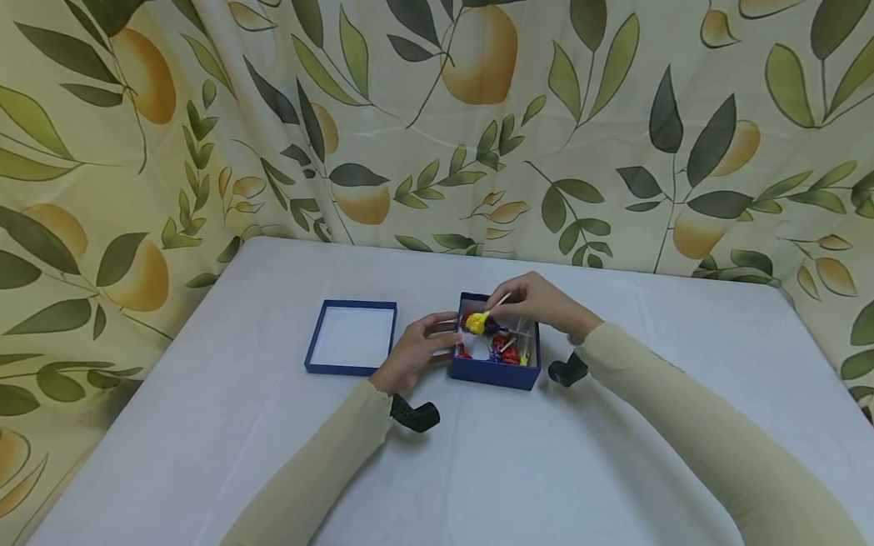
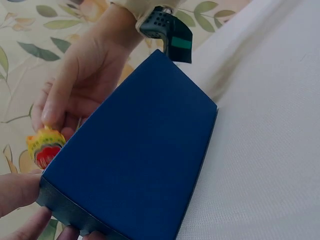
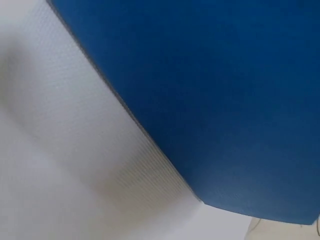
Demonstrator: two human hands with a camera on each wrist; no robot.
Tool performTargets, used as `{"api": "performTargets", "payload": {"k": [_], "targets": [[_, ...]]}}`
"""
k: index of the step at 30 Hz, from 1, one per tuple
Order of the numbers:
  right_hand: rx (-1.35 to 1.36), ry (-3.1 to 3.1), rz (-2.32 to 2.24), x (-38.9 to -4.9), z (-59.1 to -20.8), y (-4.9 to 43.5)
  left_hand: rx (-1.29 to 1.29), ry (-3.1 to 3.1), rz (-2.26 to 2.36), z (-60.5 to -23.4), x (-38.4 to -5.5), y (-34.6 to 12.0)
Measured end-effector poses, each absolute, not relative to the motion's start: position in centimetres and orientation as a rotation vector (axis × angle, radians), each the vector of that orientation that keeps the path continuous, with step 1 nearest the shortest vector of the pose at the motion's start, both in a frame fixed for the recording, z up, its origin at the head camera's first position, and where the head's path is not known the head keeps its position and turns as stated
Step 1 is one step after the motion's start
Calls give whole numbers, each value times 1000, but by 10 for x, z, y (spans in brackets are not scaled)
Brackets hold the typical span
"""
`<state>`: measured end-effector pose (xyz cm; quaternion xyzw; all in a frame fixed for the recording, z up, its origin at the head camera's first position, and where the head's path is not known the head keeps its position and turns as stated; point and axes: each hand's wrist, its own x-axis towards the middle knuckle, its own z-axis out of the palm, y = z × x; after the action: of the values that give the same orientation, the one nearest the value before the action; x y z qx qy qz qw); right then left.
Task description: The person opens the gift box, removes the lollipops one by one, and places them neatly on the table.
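A blue box (image 1: 492,374) with a white inside stands on the table. It holds several wrapped lollipops (image 1: 509,351), mostly red, with white sticks. My right hand (image 1: 539,303) is over the far part of the box and pinches a yellow-wrapped lollipop (image 1: 476,322) by its stick. In the left wrist view that lollipop (image 2: 46,147) shows a red patch, just beyond the box rim. My left hand (image 1: 419,347) rests its fingers (image 2: 20,192) against the left wall of the box. The right wrist view shows mainly the blue outer wall (image 3: 215,100); the hand is hidden there.
A blue-edged box lid (image 1: 352,335), white inside, lies left of my left hand. White cloth covers the table (image 1: 514,478). A curtain (image 1: 430,139) printed with fruit and leaves hangs behind. Dark wrist devices (image 1: 415,415) sit below both hands.
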<state>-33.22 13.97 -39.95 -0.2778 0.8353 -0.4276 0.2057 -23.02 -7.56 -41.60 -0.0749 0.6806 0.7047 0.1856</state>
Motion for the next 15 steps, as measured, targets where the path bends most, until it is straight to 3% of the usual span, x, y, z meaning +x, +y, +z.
{"api": "performTargets", "payload": {"k": [15], "targets": [[-664,2415,-1201,-320,-373,163,-230,1901,1989,-422,-235,-76]]}}
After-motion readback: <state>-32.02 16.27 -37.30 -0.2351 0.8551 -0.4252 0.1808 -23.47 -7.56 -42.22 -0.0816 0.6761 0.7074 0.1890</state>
